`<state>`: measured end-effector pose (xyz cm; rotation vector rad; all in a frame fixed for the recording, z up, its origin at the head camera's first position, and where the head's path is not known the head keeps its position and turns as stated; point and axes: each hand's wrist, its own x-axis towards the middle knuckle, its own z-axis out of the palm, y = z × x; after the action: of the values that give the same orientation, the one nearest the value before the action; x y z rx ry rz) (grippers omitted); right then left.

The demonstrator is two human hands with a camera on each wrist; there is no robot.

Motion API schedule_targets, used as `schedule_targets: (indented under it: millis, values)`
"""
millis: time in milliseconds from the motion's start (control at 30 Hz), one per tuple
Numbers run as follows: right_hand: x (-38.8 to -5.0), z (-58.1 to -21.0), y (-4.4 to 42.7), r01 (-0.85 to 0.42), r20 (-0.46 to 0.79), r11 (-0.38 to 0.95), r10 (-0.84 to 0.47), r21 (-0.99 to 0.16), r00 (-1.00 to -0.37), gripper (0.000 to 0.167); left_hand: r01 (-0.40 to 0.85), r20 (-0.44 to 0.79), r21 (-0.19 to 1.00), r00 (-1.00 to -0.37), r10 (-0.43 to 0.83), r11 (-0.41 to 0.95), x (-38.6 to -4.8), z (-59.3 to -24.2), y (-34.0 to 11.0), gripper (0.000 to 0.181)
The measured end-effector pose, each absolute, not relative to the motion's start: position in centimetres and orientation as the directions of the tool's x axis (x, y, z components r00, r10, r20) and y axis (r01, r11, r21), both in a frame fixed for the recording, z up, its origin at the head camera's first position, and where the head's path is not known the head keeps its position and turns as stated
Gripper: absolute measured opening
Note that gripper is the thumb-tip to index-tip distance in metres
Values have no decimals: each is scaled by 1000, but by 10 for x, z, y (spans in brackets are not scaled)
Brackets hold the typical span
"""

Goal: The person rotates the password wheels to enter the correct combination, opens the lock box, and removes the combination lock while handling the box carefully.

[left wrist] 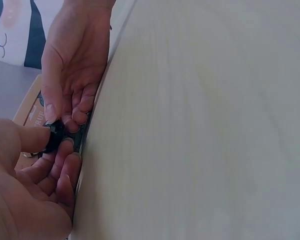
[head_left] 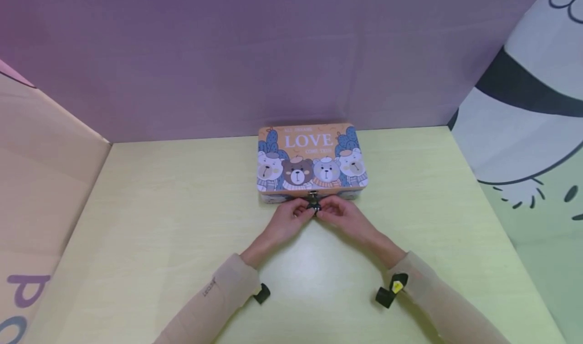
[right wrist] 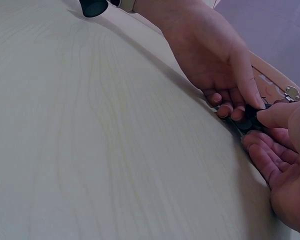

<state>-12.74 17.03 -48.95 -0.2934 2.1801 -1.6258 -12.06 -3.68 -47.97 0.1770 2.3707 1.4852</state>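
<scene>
A rectangular tin box (head_left: 312, 157) with cartoon bears and the word LOVE lies flat on the table, lid down, its front side towards me. At the middle of that side is a metal clasp (head_left: 313, 195). Just in front of it, a small black padlock (left wrist: 55, 136) is pinched from both sides. My left hand (head_left: 288, 219) holds it by thumb and fingertips; my right hand (head_left: 349, 219) grips its other side likewise. The remaining fingers curl beneath, beside the box. Fingers cover much of the padlock, so whether its shackle is fastened cannot be told.
The pale wooden table (head_left: 182, 222) extends around the box. Behind it rises a purple backdrop (head_left: 227, 55), close to the box's rear edge. Printed panels (head_left: 537, 131) stand at both sides. A small black camera (head_left: 386, 297) sits at each sleeve cuff.
</scene>
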Motion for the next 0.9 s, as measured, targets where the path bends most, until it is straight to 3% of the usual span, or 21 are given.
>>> schedule_targets:
  millis: [900]
  values:
    - [-127, -490, 171, 72, -188, 284, -407, -956, -894, 27, -98, -237, 902, -926, 293, 420, -119, -478, -37, 22]
